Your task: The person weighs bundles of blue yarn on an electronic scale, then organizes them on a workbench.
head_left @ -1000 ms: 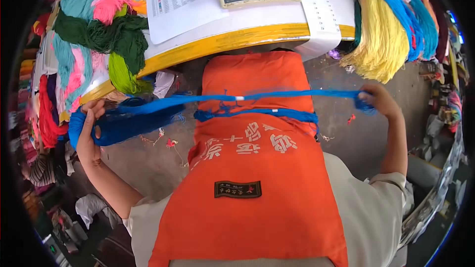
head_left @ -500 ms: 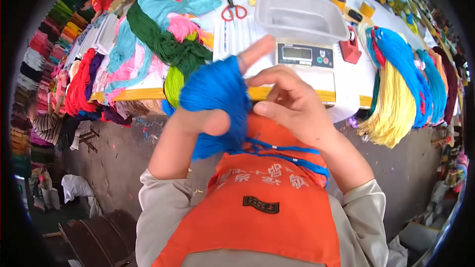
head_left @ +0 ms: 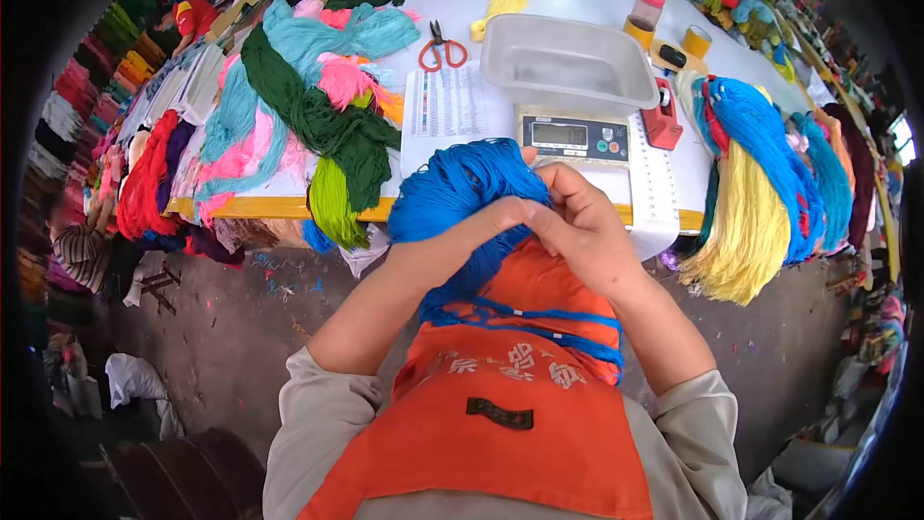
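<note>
A thick hank of blue yarn (head_left: 462, 178) is wrapped around my left hand (head_left: 481, 228), whose thumb lies across the front of the strands. The other fingers of that hand are mostly hidden under the yarn. At the hank's right edge, my right hand (head_left: 587, 226) is closed in a pinch on the yarn, its thumb tip against my left thumb. More blue strands (head_left: 539, 323) run across the orange apron (head_left: 481, 366) on my lap.
On the table stand a digital scale (head_left: 577, 138), a clear plastic tub (head_left: 568, 72), red-handled scissors (head_left: 443, 50) and a red tape dispenser (head_left: 662, 116). Dark green yarn (head_left: 318, 120) lies left. Blue and yellow hanks (head_left: 756, 183) hang right. Another person (head_left: 192, 19) is at far left.
My left fingers, raised beyond the yarn before, are now mostly covered by it. My right hand has closed and met the left thumb at the hank's edge. The view has shifted slightly.
</note>
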A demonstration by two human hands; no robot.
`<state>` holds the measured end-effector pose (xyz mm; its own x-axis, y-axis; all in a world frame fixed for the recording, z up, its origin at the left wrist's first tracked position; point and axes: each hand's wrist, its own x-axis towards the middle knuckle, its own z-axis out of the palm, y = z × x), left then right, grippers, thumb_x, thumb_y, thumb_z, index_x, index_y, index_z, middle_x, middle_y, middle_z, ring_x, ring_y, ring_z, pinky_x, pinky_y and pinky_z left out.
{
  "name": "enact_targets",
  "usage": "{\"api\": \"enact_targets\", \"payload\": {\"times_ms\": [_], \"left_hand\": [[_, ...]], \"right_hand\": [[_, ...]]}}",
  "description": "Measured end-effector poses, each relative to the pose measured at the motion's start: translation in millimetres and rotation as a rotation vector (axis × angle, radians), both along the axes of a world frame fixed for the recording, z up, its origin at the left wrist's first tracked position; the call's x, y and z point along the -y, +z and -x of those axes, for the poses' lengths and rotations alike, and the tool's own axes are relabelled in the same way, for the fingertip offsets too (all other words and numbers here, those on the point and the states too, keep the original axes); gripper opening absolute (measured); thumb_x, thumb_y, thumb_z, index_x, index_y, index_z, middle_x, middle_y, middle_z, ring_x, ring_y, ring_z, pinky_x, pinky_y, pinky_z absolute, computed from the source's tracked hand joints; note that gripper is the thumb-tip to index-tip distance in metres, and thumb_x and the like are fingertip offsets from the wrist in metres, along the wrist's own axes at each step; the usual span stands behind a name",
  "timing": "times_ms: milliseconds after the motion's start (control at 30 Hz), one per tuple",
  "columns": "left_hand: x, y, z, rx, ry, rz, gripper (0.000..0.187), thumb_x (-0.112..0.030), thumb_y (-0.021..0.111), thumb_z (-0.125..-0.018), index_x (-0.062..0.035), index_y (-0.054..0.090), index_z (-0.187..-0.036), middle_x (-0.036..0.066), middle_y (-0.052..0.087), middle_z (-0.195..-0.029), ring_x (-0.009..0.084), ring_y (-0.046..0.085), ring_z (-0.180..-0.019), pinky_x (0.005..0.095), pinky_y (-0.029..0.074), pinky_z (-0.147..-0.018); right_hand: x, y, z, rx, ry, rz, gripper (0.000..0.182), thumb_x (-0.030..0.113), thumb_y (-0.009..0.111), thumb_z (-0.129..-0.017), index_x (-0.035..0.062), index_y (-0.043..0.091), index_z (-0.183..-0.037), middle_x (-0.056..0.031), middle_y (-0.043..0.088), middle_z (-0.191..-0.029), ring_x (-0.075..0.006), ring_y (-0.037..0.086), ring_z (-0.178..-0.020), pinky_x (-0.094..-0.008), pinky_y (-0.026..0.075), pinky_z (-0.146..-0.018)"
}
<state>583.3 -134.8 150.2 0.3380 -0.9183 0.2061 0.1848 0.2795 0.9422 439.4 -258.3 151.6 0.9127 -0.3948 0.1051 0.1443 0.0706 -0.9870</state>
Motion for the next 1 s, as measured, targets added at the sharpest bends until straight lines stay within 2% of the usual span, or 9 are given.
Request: {"api": "enact_targets", "payload": {"times_ms": [67,333,400,433,567,600,700,833,1000], "left_hand": [[6.6,-1.0,3.4,0.381,0.109,0.073,0.028,-0.016,0.066,-0.093,0.0000,0.066,-0.115,0.015,0.062,-0.129,0.0209,0.058,-0.115,0.0350,0.044,-0.099],[10.6,-9.3,11.4,-0.048,0.026,-0.010,0.023,-0.011,0.067,-0.089,0.0006,0.065,-0.109,0.013,0.066,-0.116,0.0180,0.060,-0.107,0.0337,0.046,-0.095],[7.8,-12.6,7.3,-0.226,-0.004,-0.079,0.018,-0.009,0.066,-0.088,-0.0013,0.064,-0.103,0.008,0.065,-0.100,0.0158,0.059,-0.096,0.0314,0.047,-0.085],[10.5,-36.9,-4.2,-0.263,-0.034,-0.064,0.042,-0.008,0.061,-0.087,0.0019,0.057,-0.127,0.010,0.066,-0.102,0.0197,0.063,-0.095,0.0321,0.049,-0.084],[-2.8,-29.9,-10.9,-0.227,-0.116,-0.303,0.033,-0.016,0.064,-0.090,0.0026,0.061,-0.117,0.006,0.062,-0.077,0.0138,0.056,-0.060,0.0266,0.043,-0.055],[-14.1,0.2,-16.3,-0.237,-0.413,-0.379,0.030,-0.019,0.066,-0.089,0.0019,0.062,-0.110,0.005,0.060,-0.071,0.0120,0.051,-0.051,0.0261,0.039,-0.048],[-88.6,-18.6,-84.0,-0.063,-0.109,-0.368,0.015,-0.018,0.061,-0.089,-0.0030,0.060,-0.091,0.002,0.053,-0.063,0.0083,0.043,-0.042,0.0256,0.027,-0.037],[-158.5,17.7,-177.8,-0.508,0.200,0.224,0.027,-0.024,0.031,-0.109,-0.0114,0.047,-0.092,-0.004,0.035,-0.065,0.0059,0.035,-0.047,0.0231,0.030,-0.041],[-274.2,27.6,-335.5,-0.642,0.373,0.293,0.025,-0.020,0.034,-0.108,-0.0100,0.045,-0.088,-0.002,0.029,-0.068,0.0103,0.026,-0.052,0.0255,0.030,-0.049]], "right_hand": [[0.7,-1.6,1.5,-0.012,-0.030,0.121,0.004,0.007,0.059,-0.097,0.0055,0.058,-0.101,0.0044,0.053,-0.079,-0.0012,0.044,-0.065,-0.0190,0.037,-0.058],[6.6,0.3,8.3,0.015,-0.040,-0.268,0.006,0.009,0.059,-0.096,0.0071,0.058,-0.102,0.0000,0.061,-0.086,-0.0030,0.046,-0.059,-0.0198,0.036,-0.051],[8.2,-7.5,6.2,0.048,0.006,-0.492,0.008,0.010,0.057,-0.095,0.0074,0.057,-0.103,-0.0050,0.065,-0.087,-0.0032,0.042,-0.053,-0.0201,0.029,-0.044],[12.2,-13.2,5.2,0.003,0.080,-0.521,0.008,0.011,0.058,-0.095,0.0087,0.057,-0.102,-0.0038,0.064,-0.086,-0.0031,0.041,-0.053,-0.0199,0.029,-0.044],[21.6,-8.8,24.0,-0.143,0.226,-0.281,0.012,0.026,0.066,-0.095,0.0154,0.062,-0.093,0.0118,0.047,-0.071,0.0006,0.033,-0.058,-0.0174,0.023,-0.049],[30.8,-5.0,39.6,-0.147,0.206,-0.214,0.013,0.027,0.066,-0.095,0.0143,0.063,-0.094,0.0116,0.047,-0.071,0.0005,0.034,-0.059,-0.0177,0.023,-0.049],[58.5,-0.1,97.8,-0.191,0.067,-0.043,0.016,0.027,0.065,-0.096,0.0113,0.066,-0.095,0.0107,0.046,-0.070,-0.0001,0.034,-0.059,-0.0183,0.024,-0.050],[96.0,-36.7,176.5,-0.505,-0.217,-0.099,0.029,0.039,0.063,-0.096,0.0105,0.066,-0.089,0.0077,0.049,-0.070,-0.0029,0.034,-0.056,-0.0212,0.025,-0.047],[153.6,-94.5,276.1,-0.772,-0.723,-0.105,0.029,0.036,0.061,-0.095,0.0080,0.068,-0.094,0.0042,0.048,-0.068,-0.0079,0.036,-0.054,-0.0249,0.027,-0.046]]}}
